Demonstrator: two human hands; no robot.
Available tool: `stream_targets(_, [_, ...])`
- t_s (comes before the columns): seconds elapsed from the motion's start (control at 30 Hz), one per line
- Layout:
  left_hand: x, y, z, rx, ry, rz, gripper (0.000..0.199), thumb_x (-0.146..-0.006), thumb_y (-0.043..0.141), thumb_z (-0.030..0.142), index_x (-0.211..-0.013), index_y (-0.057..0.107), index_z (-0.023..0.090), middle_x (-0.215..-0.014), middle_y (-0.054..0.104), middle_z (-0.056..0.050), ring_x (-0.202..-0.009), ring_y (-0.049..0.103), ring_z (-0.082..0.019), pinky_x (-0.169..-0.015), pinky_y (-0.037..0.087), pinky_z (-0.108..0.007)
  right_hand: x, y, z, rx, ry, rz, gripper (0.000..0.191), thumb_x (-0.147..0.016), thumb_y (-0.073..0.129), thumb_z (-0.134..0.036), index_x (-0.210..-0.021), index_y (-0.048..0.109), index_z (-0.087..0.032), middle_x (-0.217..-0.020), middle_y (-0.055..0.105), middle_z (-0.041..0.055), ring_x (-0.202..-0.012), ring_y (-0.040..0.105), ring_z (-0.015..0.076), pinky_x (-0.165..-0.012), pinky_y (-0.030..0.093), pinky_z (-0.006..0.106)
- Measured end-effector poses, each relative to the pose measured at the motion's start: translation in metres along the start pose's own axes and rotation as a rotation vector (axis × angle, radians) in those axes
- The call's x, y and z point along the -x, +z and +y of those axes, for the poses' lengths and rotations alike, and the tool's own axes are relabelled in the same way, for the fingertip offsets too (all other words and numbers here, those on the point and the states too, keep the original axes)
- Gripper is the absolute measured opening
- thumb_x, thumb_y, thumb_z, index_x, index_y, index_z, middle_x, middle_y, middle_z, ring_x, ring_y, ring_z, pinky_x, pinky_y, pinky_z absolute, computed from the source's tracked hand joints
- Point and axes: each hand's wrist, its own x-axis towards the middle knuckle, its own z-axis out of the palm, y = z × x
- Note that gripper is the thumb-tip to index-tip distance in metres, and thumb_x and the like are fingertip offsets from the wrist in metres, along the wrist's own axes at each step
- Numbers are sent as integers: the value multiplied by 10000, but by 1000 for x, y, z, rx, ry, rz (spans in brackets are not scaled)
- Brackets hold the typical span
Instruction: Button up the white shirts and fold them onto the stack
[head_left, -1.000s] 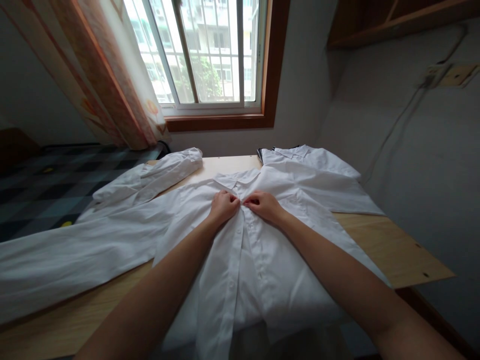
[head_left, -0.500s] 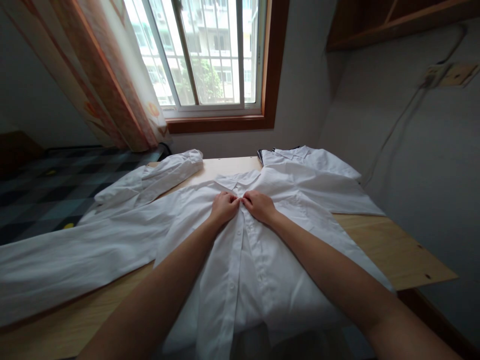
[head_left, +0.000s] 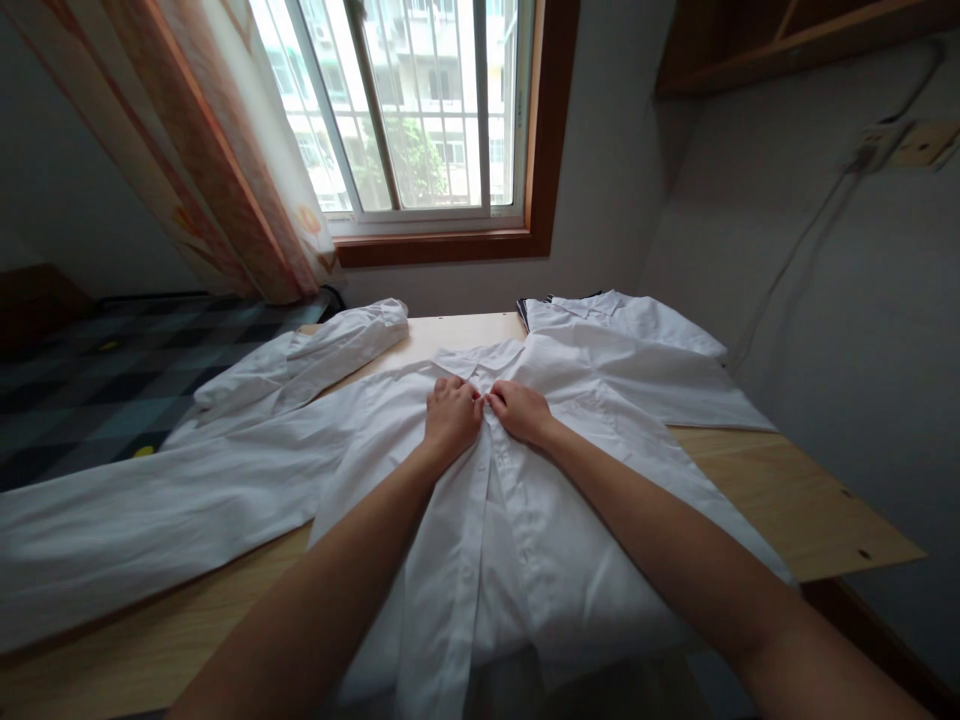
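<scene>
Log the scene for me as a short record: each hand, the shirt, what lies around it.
Left hand: fingers on the front of the white shirt, just below its collar
Right hand: fingertips pinched at the same spot, close beside the left
Shirt state: spread flat, collar away from the person, front parted below the hands
Surface: wooden table
Far left: bunched white garment
Far right: folded white garment, dark striped cloth at its edge

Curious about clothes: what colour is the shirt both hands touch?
The shirt is white, clearest in the head view.
</scene>
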Motion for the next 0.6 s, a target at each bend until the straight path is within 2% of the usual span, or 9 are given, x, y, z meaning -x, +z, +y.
stream_targets(0.1, [0,0,-3,-3,13,4,206,-903,557,297,-908,730,186,-1071,658,-115,-1112,549,-295,-963,451,-424,-2,-1,1,-26,9,-27,260,-991,441,-328,-946,669,-213,-1031,730,60,-888,635,180,-667,347,258])
stream_targets(0.33, [-12,8,-25,201,4,-67,202,-831,617,326,-876,770,201,-863,676,-58,-884,622,-212,-880,496,-341,-2,-2,3,-98,15,-23,286,-987,453,-369,-940,690,-215,-996,740,54,-866,629,176,-657,341,256])
stream_targets(0.6, [-8,7,-17,115,-35,-48,198,-831,637,352,-880,775,218,-910,684,-60,-941,619,-230,-903,484,-354,0,-2,0,-104,23,-13,267,-975,477,-355,-957,705,-216,-1018,737,58,-877,630,177,-675,359,249])
